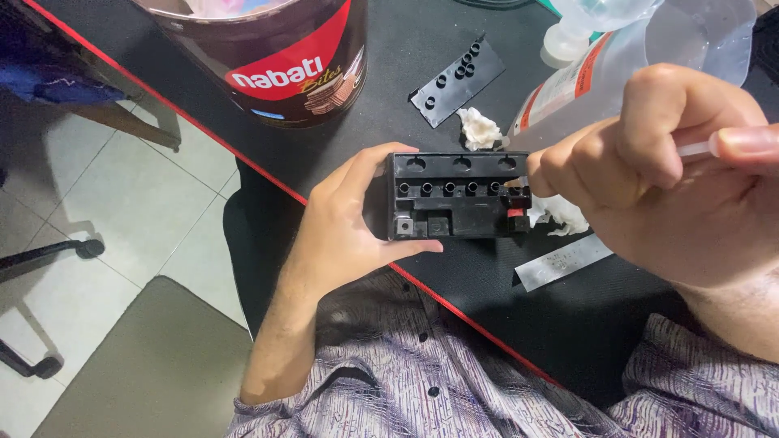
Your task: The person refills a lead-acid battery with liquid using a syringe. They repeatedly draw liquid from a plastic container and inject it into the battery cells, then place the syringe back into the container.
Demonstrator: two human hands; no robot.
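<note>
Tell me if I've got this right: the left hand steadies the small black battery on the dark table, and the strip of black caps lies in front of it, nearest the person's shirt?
Not quite. The head view shows the strip of black caps lying beyond the small black battery, toward the brown snack tub, not nearest the shirt. The left hand does steady the battery on the dark table.

The person wears a button-up shirt (454, 389) in pale lilac-grey, covered with fine purple and dark streaked lines. Small dark round buttons run down its front. Both sleeves are pushed up, the cuffs bunched near the elbows. The left hand (345, 223) and right hand (665, 178) are bare, without rings or a watch.
</note>
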